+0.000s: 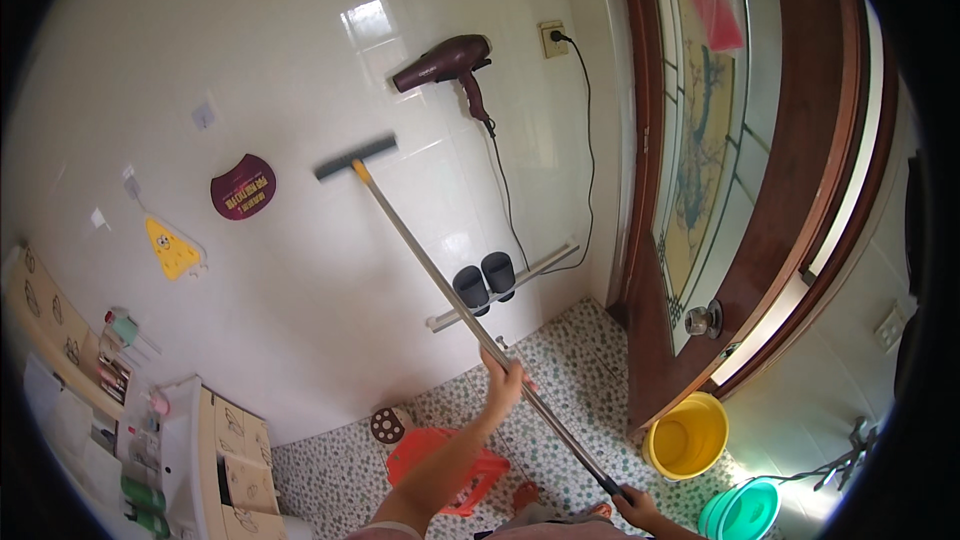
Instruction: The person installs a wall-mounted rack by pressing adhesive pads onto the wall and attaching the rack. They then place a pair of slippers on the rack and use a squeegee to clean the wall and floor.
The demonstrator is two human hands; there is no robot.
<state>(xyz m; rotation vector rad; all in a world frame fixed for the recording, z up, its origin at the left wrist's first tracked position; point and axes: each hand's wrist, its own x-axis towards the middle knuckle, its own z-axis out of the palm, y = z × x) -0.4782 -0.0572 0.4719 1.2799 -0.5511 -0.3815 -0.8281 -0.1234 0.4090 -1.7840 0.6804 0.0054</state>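
Both my hands grip the metal pole of a long-handled squeegee (425, 259). My left hand (505, 380) wraps round the middle of the pole, and my right hand (638, 511) closes on its black lower end. The dark grey bar head (357, 157), joined by a yellow socket, is up at the white tiled wall (330, 270). Motion blurs the bar, so blade or bristles cannot be made out. A maroon hair dryer (445, 65) hangs right of the head, and a maroon fan-shaped card (243, 187) is on the wall to its left.
A rail (550, 262) with two dark cups (484, 283) crosses the lower wall. Below my left arm stands a red plastic stool (487, 475). A brown door (735, 310), yellow bucket (687, 437) and green bucket (742, 510) are at right; a cabinet (235, 430) is at left.
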